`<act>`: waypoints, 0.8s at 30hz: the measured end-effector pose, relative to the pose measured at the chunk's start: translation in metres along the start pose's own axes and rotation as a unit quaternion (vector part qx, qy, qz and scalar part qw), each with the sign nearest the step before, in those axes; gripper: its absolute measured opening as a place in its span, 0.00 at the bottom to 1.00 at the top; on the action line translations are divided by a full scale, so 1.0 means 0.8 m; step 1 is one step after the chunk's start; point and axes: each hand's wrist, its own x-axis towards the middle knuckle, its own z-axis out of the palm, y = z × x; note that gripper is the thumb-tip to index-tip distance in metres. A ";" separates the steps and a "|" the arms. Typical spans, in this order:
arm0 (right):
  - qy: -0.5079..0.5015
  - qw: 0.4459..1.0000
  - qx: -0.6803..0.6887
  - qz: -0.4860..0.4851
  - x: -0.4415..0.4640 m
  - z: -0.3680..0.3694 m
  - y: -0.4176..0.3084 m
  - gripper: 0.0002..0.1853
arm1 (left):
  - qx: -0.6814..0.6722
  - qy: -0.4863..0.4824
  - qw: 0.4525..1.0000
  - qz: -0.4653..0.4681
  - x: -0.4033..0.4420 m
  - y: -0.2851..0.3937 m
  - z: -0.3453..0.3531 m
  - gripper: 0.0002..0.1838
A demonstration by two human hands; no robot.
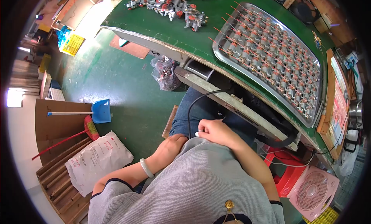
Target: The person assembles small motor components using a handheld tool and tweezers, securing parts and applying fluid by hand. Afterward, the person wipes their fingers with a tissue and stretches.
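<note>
My left hand [171,149] rests low at my lap, against the grey shirt [197,173], its fingers bent and partly hidden. To its right, my right hand [213,131] is curled closed at the shirt's lower edge, with a small white thing [197,134] at its fingertips, too small to name. A black cable [189,115] runs down between the hands. Beyond them, on the green table [154,28], a metal tray [217,50] holds rows of small motors [266,57] with orange wires. Loose motor parts [170,7] lie piled at the table's far left.
An open drawer [205,85] juts out below the table edge. A plastic bag of parts [165,75] stands on the floor. At left are a blue dustpan [101,111], a broom [91,128] and a white sack [99,158]. A pink fan [313,190] stands at lower right.
</note>
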 end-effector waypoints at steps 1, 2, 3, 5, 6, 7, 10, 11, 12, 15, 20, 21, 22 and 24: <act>-0.004 0.999 -0.042 -0.031 0.006 0.006 0.000 0.12 | -0.035 0.023 0.999 0.014 -0.001 0.000 0.003 0.13; -0.009 0.995 -0.083 -0.062 0.010 0.010 -0.002 0.13 | -0.040 0.040 0.998 0.030 0.000 -0.002 0.007 0.13; -0.033 0.995 -0.087 -0.032 0.012 0.011 -0.008 0.15 | -0.046 0.055 0.996 0.046 0.001 -0.006 0.013 0.14; -0.013 0.993 -0.111 -0.029 0.013 0.014 -0.009 0.17 | -0.053 0.053 0.996 0.057 0.008 -0.019 0.022 0.14; -0.002 0.992 -0.122 -0.028 0.014 0.016 -0.009 0.17 | -0.053 0.034 0.997 0.051 0.014 -0.027 0.024 0.13; 0.010 0.990 -0.138 -0.034 0.012 0.016 -0.013 0.16 | -0.054 0.012 0.997 0.044 0.018 -0.035 0.026 0.13; 0.036 0.980 -0.191 -0.043 0.019 0.034 -0.011 0.13 | 0.053 0.040 0.998 0.002 0.031 -0.041 0.031 0.10; 0.058 0.981 -0.174 -0.064 0.018 0.040 -0.011 0.11 | 0.082 0.048 0.995 -0.009 0.030 -0.039 0.030 0.09; 0.082 0.980 -0.159 -0.085 0.018 0.044 -0.012 0.10 | 0.124 0.051 0.991 -0.010 0.028 -0.036 0.026 0.09; 0.135 0.973 -0.123 -0.139 0.015 0.048 -0.019 0.07 | 0.245 -0.018 0.968 -0.060 0.020 -0.021 0.014 0.09; 0.168 0.964 -0.112 -0.170 0.009 0.053 -0.024 0.07 | 0.442 -0.275 0.848 -0.098 0.056 0.002 -0.014 0.12; 0.169 0.966 -0.108 -0.164 0.008 0.054 -0.022 0.07 | 0.469 -0.272 0.839 -0.042 0.059 0.007 -0.020 0.11; 0.171 0.967 -0.105 -0.160 0.009 0.054 -0.019 0.07 | 0.439 -0.225 0.867 -0.069 0.062 0.000 -0.015 0.11; 0.175 0.966 -0.098 -0.161 0.011 0.051 -0.017 0.07 | 0.377 -0.129 0.909 -0.120 0.062 -0.016 -0.006 0.11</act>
